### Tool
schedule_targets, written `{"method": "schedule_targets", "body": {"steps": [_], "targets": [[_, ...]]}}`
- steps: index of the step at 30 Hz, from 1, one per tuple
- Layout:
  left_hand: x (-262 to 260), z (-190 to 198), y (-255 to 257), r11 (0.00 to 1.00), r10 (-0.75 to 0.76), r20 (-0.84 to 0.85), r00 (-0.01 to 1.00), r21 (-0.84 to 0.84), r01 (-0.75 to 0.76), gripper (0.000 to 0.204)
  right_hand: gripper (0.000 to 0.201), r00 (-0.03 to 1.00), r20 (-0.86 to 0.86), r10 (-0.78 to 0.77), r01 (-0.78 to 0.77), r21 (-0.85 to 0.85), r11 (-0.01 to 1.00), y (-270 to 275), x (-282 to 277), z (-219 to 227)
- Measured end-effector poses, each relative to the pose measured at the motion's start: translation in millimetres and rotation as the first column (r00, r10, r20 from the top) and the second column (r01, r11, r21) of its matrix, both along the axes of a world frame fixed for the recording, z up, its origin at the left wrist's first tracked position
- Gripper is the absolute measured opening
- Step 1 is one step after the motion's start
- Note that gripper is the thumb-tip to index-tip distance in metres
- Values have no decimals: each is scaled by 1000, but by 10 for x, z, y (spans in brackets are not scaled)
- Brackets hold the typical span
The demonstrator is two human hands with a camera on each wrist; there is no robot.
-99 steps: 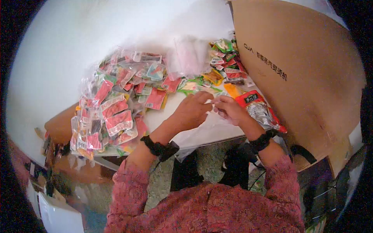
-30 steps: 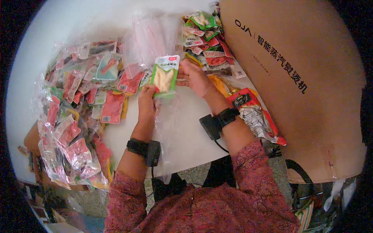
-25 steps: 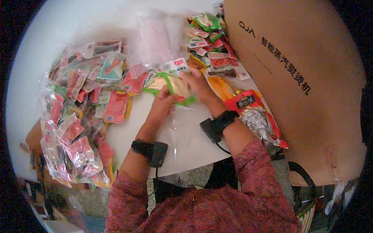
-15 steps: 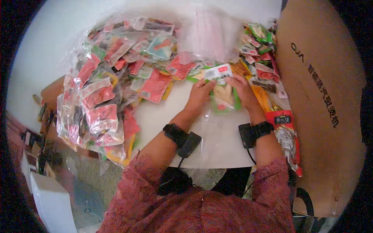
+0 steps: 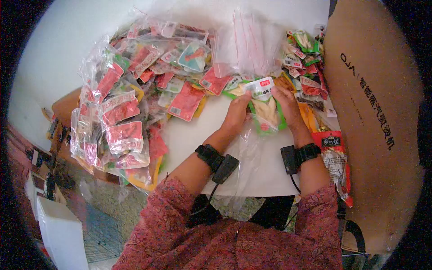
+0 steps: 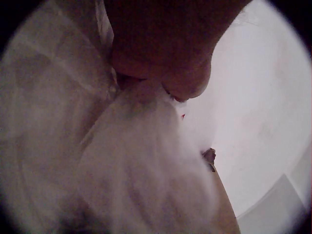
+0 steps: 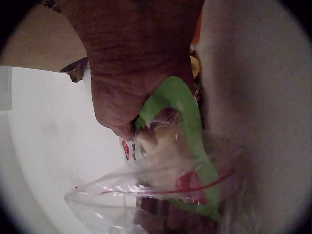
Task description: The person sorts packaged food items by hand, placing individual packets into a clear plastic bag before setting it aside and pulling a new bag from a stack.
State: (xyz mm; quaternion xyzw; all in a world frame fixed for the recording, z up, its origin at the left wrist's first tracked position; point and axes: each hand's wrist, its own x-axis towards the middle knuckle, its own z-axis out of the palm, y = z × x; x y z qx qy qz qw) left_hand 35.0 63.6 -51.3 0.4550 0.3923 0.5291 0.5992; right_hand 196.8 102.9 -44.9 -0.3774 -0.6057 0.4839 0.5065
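A green-edged food packet (image 5: 266, 108) with a white top is held upright between both hands in the head view. My left hand (image 5: 236, 115) grips its left edge, the thumb near the white top. On the other side my right hand (image 5: 288, 107) pinches the right edge. A clear plastic bag (image 5: 245, 153) hangs below the packet over the white table. In the right wrist view, the bag's red line (image 7: 204, 186) crosses in front of the packet (image 7: 192, 131), below the right hand (image 7: 141, 83). Clear film (image 6: 141, 161) fills much of the left wrist view under the left hand (image 6: 161, 48).
Bagged packets in a large heap (image 5: 123, 110) cover the table's left side. Flat clear bags (image 5: 247, 42) lie at the back, smaller packets (image 5: 306, 67) at the back right. A red and silver pack (image 5: 334, 157) lies beside the tall cardboard box (image 5: 373, 112).
Since the oldest frame, the green-edged packet has come into both hands. The view has swung since a second ago; over the last half second the packet and grip look nearly the same.
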Motion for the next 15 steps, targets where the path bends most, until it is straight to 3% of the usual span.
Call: {"method": "schedule_targets", "body": {"steps": [2,4,5,7,10,13,15], "targets": [[11,4,-28,1000,-11,-29,1000,25,11,32,33,1000,-7,7,-7,30,1000,70,9,-82],[34,-64,-12,874,192,-141,971,475,-104,34,33,1000,-11,14,-13,56,998,77,8,-83],[53,-91,19,874,190,-141,972,474,-102,34,33,1000,14,-8,8,48,999,77,11,-90],[87,-56,48,997,76,120,990,3,-77,34,33,999,41,-32,30,39,999,78,15,-107],[-3,-52,4,999,34,0,999,-11,-34,33,29,999,31,-38,35,91,995,131,17,-179],[28,-53,30,999,46,47,998,-31,-45,32,31,998,62,-25,23,36,999,185,40,-217],[34,-73,62,998,49,62,997,-41,-46,31,31,1000,-21,14,-13,43,999,201,38,-223]]}}
